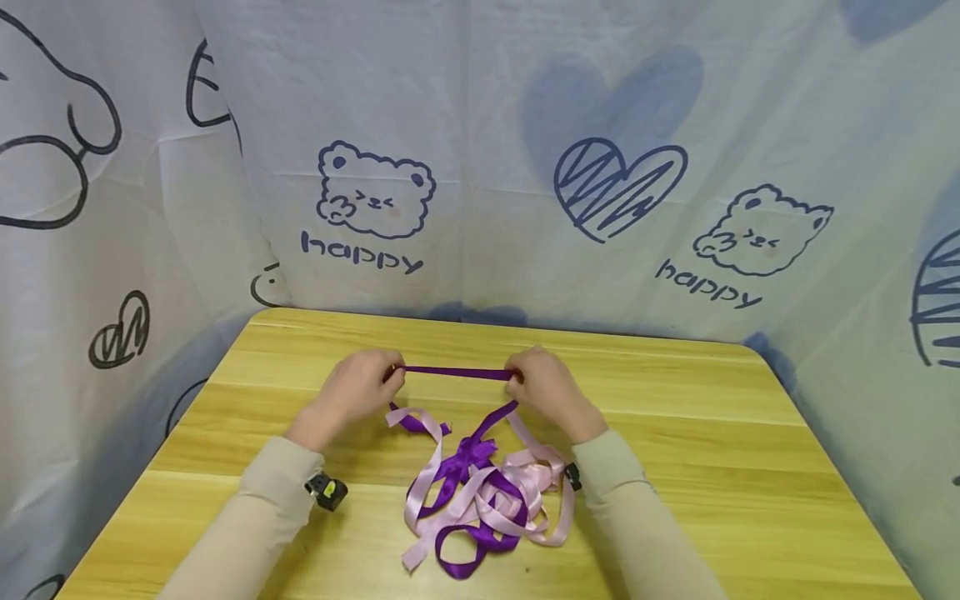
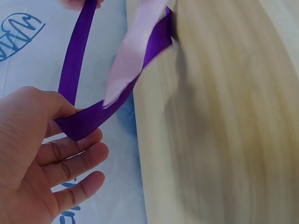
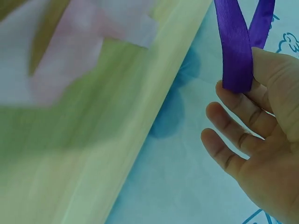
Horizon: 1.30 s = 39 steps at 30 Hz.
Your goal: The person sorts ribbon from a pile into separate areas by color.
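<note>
A purple ribbon (image 1: pixel 457 372) is stretched nearly level between my two hands, above the far half of the table. My left hand (image 1: pixel 358 383) pinches it between thumb and index finger; in the left wrist view the other fingers (image 2: pixel 77 154) are spread apart. The right hand (image 1: pixel 551 390) pinches the ribbon's other side the same way, and in the right wrist view its remaining fingers (image 3: pixel 233 135) are loosely spread. Purple lengths hang from both hands to a tangled heap, where a pale pink ribbon (image 1: pixel 420 496) lies looped with the purple one.
The wooden table (image 1: pixel 712 467) carries the ribbon heap near its front middle. A white printed curtain (image 1: pixel 480 108) stands behind the table and along both sides. A small black device (image 1: pixel 327 492) sits at my left wrist, another (image 1: pixel 572 476) at the right.
</note>
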Available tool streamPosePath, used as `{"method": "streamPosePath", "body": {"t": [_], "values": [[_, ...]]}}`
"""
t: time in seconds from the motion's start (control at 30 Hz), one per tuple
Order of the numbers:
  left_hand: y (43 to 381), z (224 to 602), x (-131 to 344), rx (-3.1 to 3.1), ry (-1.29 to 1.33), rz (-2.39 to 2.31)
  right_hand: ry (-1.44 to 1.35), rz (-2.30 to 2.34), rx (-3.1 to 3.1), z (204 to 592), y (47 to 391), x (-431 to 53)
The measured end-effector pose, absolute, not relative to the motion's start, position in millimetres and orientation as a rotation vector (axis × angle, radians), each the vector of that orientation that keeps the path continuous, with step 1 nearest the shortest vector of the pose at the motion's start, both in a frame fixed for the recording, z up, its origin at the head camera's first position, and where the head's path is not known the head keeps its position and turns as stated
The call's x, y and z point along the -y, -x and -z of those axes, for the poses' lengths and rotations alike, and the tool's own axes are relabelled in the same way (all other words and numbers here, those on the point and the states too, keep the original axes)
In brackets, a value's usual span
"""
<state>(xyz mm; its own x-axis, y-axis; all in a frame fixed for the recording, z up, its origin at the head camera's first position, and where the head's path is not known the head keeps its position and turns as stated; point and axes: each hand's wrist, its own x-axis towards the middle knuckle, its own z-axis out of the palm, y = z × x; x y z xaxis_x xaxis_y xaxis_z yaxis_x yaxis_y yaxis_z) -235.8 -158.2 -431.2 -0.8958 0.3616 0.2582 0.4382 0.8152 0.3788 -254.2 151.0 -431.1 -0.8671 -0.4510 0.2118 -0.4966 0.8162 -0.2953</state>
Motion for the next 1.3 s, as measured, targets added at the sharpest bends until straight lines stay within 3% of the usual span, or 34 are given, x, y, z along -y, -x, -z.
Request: {"method": "streamPosePath", "body": {"t": [0.23,1.3], "values": [[238,428,167,2.795,0.585,0.653,-0.783,-0.411,2.743,433,257,-160],[247,415,213,2.807,0.458,0.793,-0.434,-0.276,2.84,431,267,-224]]}}
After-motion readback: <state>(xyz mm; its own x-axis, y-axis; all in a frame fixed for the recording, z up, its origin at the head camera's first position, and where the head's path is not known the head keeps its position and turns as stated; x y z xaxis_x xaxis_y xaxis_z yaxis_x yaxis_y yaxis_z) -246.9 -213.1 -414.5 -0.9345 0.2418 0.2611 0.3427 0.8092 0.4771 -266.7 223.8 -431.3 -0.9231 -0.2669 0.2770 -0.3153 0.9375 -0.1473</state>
